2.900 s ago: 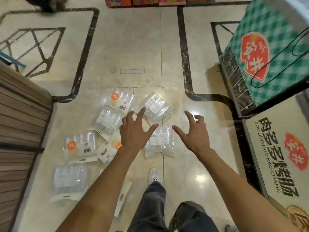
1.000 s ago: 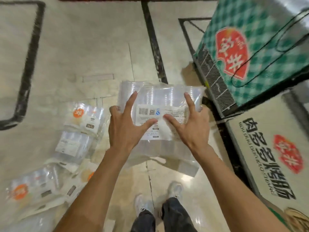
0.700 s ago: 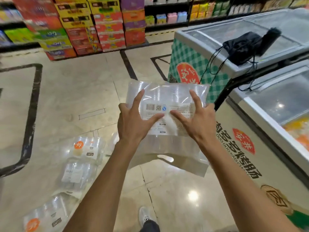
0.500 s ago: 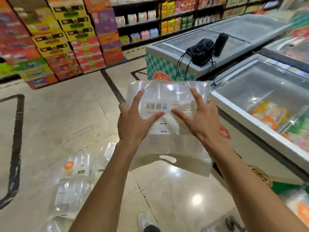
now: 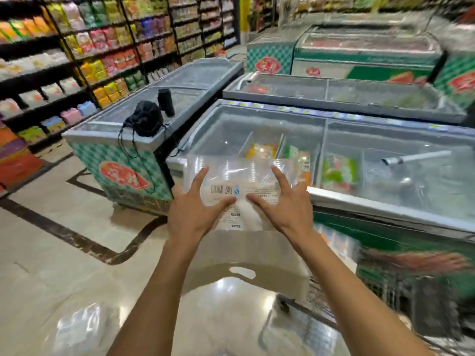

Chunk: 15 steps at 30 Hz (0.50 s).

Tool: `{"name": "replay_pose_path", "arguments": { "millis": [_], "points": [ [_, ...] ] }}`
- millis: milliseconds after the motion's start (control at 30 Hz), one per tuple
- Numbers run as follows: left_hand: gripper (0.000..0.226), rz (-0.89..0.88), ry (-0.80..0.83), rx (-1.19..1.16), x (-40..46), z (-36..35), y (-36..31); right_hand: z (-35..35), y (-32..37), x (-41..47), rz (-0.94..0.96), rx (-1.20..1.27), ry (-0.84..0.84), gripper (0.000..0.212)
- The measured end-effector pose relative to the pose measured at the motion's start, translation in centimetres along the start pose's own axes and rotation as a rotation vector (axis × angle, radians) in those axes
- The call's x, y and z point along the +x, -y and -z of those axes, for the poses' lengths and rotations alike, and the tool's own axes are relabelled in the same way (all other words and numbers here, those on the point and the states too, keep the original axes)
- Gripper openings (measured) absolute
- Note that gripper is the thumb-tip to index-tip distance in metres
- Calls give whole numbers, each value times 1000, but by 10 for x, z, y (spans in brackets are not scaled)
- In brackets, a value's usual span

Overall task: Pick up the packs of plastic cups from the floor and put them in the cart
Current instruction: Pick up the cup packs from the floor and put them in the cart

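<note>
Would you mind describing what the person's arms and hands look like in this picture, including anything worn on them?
Both forearms are bare as far as the frame shows: no sleeves in view. The left hand and the right hand wear no gloves, and no rings, watch or bracelet show on the fingers or wrists. No markings are visible on either arm.

Lighting: bright, even, from overhead. Glare: white patches mirrored on the polished floor (image 5: 77, 253), strongest near its lower edge, below the arms; small highlights on the freezer lids (image 5: 385, 176). Shadows: soft and short, one dark patch on the floor at the foot of the green checked freezer (image 5: 128, 173). Sharpness: centre fairly crisp, hands (image 5: 195, 214) legible. Blur: heavy smearing at the right edge and lower right corner; shelves (image 5: 77, 60) at upper left soft. Distortion: wide-angle bowing of straight lines toward the edges.
</note>
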State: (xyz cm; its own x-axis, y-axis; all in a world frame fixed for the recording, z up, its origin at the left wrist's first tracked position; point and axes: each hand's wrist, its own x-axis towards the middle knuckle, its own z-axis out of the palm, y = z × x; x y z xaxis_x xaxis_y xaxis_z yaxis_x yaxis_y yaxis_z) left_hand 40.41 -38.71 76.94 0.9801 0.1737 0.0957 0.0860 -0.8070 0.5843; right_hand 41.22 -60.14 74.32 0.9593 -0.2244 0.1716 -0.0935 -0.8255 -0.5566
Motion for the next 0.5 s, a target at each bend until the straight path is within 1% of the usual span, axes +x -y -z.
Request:
{"name": "replay_pose_path", "arguments": {
  "millis": [167, 300, 500],
  "points": [
    [103, -94, 140, -2, 14, -67, -58, 21, -82, 10, -169, 41, -36, 102],
    [105, -167, 230, 24, 38, -127, -84, 24, -132, 25, -297, -3, -28, 103],
    [103, -243, 383, 5, 86, -215, -121, 21, -197, 67, -456, -68, -53, 104]
  ]
}}
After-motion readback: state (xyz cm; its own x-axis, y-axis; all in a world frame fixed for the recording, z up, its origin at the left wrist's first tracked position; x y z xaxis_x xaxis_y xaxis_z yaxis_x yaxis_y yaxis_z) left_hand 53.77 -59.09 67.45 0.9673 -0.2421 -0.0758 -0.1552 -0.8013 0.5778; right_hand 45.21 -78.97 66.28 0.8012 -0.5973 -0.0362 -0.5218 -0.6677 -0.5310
